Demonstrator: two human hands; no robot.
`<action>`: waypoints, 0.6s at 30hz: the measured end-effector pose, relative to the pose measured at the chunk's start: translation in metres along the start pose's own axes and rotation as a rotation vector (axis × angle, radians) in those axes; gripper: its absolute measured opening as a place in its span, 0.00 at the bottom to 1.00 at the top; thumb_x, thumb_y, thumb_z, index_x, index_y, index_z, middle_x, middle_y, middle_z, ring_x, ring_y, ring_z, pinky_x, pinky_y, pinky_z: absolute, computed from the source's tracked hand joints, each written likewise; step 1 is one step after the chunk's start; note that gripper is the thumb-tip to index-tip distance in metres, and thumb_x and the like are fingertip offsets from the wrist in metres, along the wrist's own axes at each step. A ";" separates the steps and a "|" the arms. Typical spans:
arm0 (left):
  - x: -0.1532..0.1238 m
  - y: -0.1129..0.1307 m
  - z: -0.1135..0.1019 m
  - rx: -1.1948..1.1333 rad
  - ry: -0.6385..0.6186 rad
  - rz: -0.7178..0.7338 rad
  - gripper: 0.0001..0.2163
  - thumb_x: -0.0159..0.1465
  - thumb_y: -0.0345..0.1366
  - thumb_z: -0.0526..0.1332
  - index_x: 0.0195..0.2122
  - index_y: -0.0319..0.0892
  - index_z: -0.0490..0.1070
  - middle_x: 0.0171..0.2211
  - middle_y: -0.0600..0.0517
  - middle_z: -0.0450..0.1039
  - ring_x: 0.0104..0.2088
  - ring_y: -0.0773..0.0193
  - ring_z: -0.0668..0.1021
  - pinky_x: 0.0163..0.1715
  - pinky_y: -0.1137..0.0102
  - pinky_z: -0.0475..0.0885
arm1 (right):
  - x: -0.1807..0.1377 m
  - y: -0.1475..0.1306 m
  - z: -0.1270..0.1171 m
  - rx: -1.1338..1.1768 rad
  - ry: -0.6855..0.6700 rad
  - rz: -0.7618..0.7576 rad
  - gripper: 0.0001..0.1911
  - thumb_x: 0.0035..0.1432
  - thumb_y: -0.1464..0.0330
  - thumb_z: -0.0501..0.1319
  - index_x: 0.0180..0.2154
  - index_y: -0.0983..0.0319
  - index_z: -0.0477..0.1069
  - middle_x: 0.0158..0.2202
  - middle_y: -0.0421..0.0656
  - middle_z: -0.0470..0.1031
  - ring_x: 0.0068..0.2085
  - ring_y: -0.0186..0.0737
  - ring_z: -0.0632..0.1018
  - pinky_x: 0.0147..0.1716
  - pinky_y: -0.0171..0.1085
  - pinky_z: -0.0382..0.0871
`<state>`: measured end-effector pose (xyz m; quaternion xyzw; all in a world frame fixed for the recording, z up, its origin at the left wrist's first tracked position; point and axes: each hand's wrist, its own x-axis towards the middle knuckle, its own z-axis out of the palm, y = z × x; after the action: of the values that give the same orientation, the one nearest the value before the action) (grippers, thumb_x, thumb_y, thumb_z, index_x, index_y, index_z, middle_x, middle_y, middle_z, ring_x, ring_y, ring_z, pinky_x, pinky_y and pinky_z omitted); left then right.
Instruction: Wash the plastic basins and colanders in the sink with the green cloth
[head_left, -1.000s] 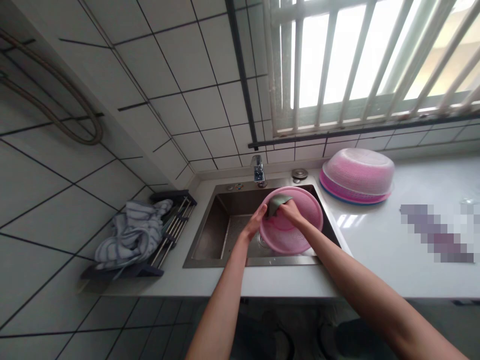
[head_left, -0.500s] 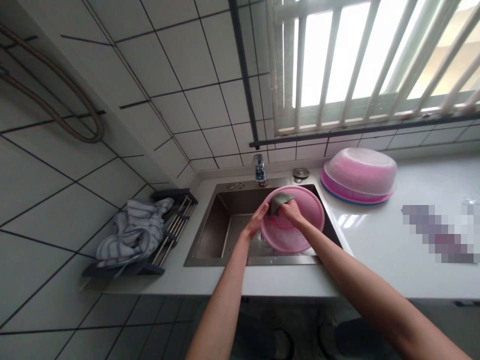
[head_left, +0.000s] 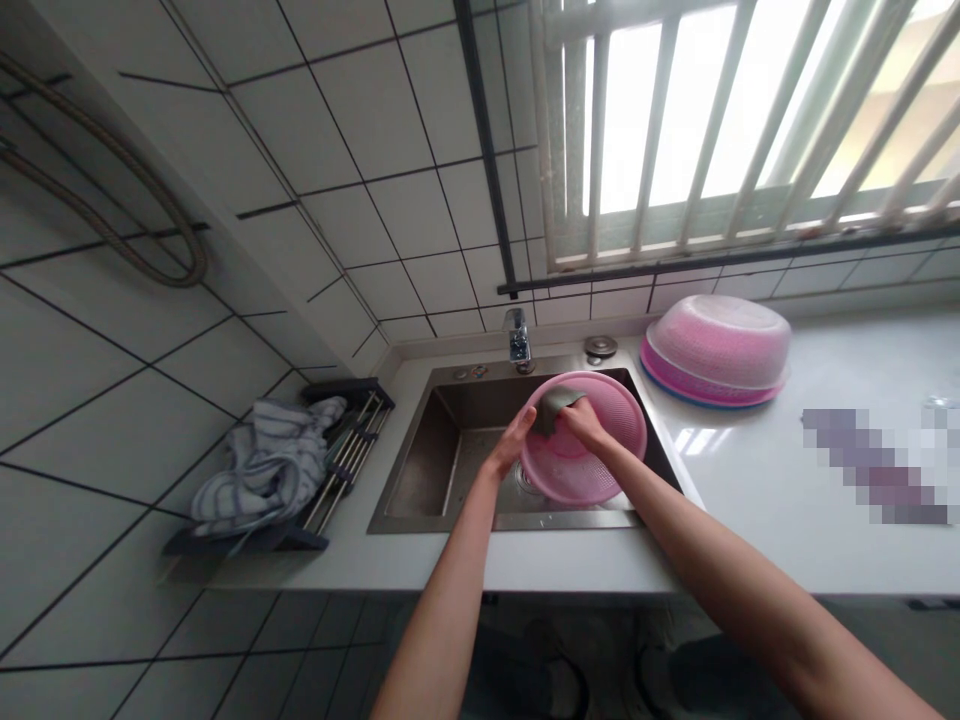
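A pink plastic colander (head_left: 626, 430) is tilted inside the steel sink (head_left: 420, 470), over its right part. My left hand (head_left: 513, 440) grips the colander's left rim, thumb on the inner side and the other fingers mostly hidden behind it. Inside the colander, my right hand (head_left: 583, 422) is closed on a grey-green cloth (head_left: 555, 405), pressed to the upper left of the inner wall. The fingertips of my right hand are covered by the cloth.
Behind the sink stands a chrome faucet (head_left: 517, 340), with a round metal drain piece (head_left: 601, 347) beside it. Upturned pink basins or baskets (head_left: 720, 350) sit on the right counter. At left, a striped towel (head_left: 270, 465) lies on a rack (head_left: 352, 450). A barred window is above.
My right hand and the cloth have shifted very slightly along the colander's inner wall. The left hand keeps its hold on the rim.
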<state>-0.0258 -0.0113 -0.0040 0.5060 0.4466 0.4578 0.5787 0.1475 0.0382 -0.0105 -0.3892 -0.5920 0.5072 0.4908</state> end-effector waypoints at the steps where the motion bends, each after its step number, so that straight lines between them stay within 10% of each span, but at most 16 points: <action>1: 0.000 0.000 -0.001 0.011 0.007 0.003 0.38 0.64 0.64 0.64 0.67 0.43 0.71 0.67 0.43 0.71 0.68 0.44 0.71 0.70 0.53 0.61 | -0.001 0.002 0.003 -0.008 -0.027 0.002 0.09 0.49 0.63 0.59 0.33 0.60 0.70 0.32 0.44 0.76 0.31 0.40 0.72 0.31 0.36 0.70; 6: -0.002 0.002 -0.007 0.087 0.075 0.018 0.36 0.64 0.64 0.64 0.62 0.40 0.75 0.65 0.42 0.74 0.68 0.44 0.70 0.72 0.53 0.56 | -0.014 0.012 0.023 -0.055 -0.328 0.017 0.06 0.47 0.66 0.60 0.30 0.61 0.70 0.31 0.42 0.76 0.31 0.38 0.72 0.32 0.35 0.70; 13: 0.000 0.001 0.003 0.008 0.022 -0.010 0.37 0.64 0.65 0.63 0.66 0.44 0.72 0.66 0.44 0.72 0.70 0.45 0.67 0.73 0.51 0.55 | -0.001 0.001 0.000 -0.017 0.054 0.048 0.04 0.52 0.66 0.58 0.32 0.59 0.67 0.31 0.42 0.74 0.32 0.40 0.72 0.32 0.36 0.71; 18: -0.003 0.002 -0.003 0.084 0.073 -0.015 0.34 0.64 0.63 0.63 0.61 0.42 0.77 0.63 0.43 0.75 0.68 0.44 0.71 0.73 0.52 0.55 | -0.013 0.008 0.013 -0.036 -0.392 0.029 0.06 0.49 0.67 0.61 0.33 0.60 0.70 0.32 0.41 0.76 0.34 0.40 0.74 0.36 0.37 0.73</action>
<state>-0.0299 -0.0133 -0.0018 0.5092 0.4902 0.4526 0.5437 0.1369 0.0247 -0.0210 -0.3002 -0.6795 0.5696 0.3517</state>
